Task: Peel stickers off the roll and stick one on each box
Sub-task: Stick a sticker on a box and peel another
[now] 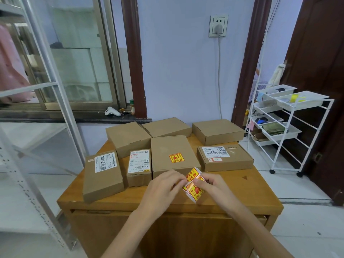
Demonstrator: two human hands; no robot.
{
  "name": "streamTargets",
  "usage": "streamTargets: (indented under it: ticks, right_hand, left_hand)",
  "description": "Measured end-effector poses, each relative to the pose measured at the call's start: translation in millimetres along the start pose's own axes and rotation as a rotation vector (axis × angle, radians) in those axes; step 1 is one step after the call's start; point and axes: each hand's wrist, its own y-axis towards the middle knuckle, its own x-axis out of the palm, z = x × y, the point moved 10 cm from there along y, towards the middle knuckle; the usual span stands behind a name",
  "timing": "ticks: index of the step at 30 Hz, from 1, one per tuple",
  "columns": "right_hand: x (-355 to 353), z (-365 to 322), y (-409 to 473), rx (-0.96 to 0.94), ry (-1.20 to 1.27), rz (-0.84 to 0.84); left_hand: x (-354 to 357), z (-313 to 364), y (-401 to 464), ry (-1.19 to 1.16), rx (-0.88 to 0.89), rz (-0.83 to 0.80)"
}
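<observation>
wooden table (pixel 260 190), white wire cart (pixel 290 127), wall socket (pixel 218 25), window (pixel 74 58)

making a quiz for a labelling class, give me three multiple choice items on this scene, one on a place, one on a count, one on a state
1. Where is the box with the red-and-yellow sticker?
A. middle of the near row
B. far left
C. on the floor

2. How many boxes are on the table?
A. four
B. seven
C. ten

3. What are the hands doing?
A. resting flat on the table
B. lifting a box
C. both holding the sticker strip

Key:
1 A: the stickered box sits mid-row, with its sticker on top.
2 B: three behind, four in front on the table.
3 C: left hand and right hand pinch the strip.
</observation>
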Motion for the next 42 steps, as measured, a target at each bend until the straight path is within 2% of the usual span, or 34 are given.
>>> streamTargets:
  ticks: [2,6,10,19,23,27,33,36,42]
  right_hand:
    - [1.1,-0.4,0.0,0.002,0.006,-0.002]
    - [1.9,1.4,-0.4,0.029,-0.007,0.01]
    - [1.7,2.9,-1.0,0.058,-0.018,0.013]
    - [14.8,-0.8,7.9,0.069,0.016,0.013]
    - [29.9,-2.8,11.5,0.057,0.024,-0.017]
    - [37.7,-1.2,14.1,0.072,0.017,-0.028]
    - [44.2,0.0,16.8,0.103,0.002,-0.036]
    - [43.9,0.5,17.0,0.114,-0.016,-0.032]
    - [43.9,-0.2,15.6,0.121,-0.023,-0.019]
  left_hand:
    - [-1.1,-4.2,0.9,-0.018,-0.053,0.023]
    - [-3.0,-27.1,1.7,-0.224,-0.265,0.089]
    - [-11.7,-45.7,-0.1,-0.362,-0.377,0.198]
    - [-47.9,-106.1,-16.0,-0.503,-0.527,0.411]
    - [-75.1,-135.1,-24.1,-0.406,-0.553,0.499]
    - [-86.2,-149.6,-16.4,-0.254,-0.537,0.463]
    - [-82.1,-161.9,-5.2,0.123,-0.443,0.314]
    - [-65.4,-168.5,-4.8,0.195,-0.436,0.204]
    - [-59.5,-162.4,-0.7,0.237,-0.426,0.12]
